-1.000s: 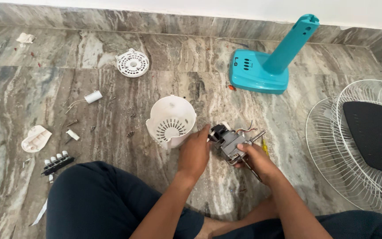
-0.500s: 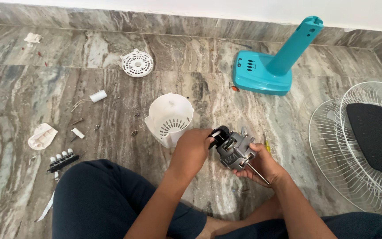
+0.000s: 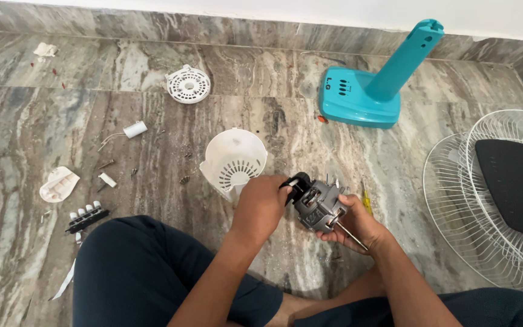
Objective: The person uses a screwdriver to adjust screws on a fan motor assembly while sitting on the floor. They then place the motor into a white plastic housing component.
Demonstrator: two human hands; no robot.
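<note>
Gripping the grey fan motor (image 3: 317,207), both hands (image 3: 261,206) hover above marble floor (image 3: 49,121).

Both forearms reach forward from the lap. The left hand (image 3: 261,204) curls, fingers folded inward in a grip. The right hand (image 3: 358,221) cups palm-up, fingers wrapped closed, just beside the left fingertips.

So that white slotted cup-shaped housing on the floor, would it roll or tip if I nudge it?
The white housing lies tilted on its side, so a nudge would probably rock or roll it in a curve, given its taper. It looks like thin slotted plastic, likely light and somewhat brittle. The left hand sits right beside it.
</note>
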